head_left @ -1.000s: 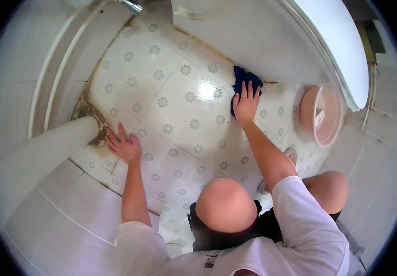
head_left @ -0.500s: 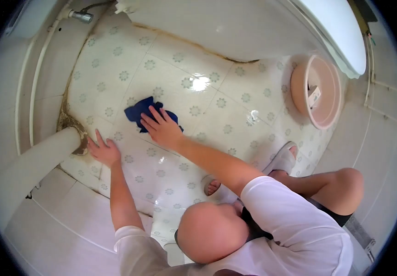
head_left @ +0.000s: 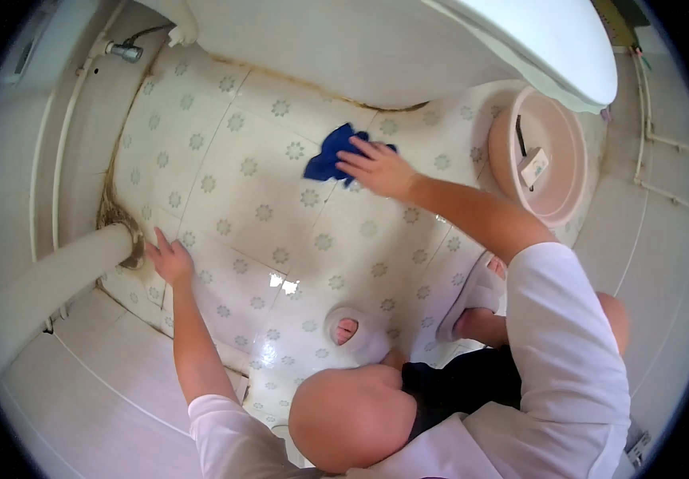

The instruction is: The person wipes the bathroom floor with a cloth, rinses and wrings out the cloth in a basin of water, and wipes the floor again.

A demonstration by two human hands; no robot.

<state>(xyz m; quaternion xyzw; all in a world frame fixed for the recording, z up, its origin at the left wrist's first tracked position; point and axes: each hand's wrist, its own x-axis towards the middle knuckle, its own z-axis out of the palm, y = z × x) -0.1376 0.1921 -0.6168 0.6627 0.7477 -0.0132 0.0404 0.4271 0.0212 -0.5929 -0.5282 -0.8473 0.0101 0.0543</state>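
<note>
My right hand [head_left: 380, 169] holds a crumpled dark blue cloth [head_left: 328, 157] down against the tiled floor [head_left: 264, 213]. Its fingers lie spread over the cloth's right part, and the fabric sticks out to the left and a little to the right. At the left, my left hand [head_left: 170, 259] is open, with its fingers apart and nothing in them. It is at the floor, just right of the stained base of a thick white pipe [head_left: 65, 267].
A pink basin [head_left: 506, 152] at the right holds a small white box [head_left: 533, 167] and a dark strip. A white fixture [head_left: 552, 48] overhangs the back. My slippered feet [head_left: 360, 335] stand below the right arm. A metal valve [head_left: 126, 53] is at upper left.
My right hand and the blue cloth have moved right and slightly up across the floor. My left hand stays beside the pipe base. The view has shifted slightly.
</note>
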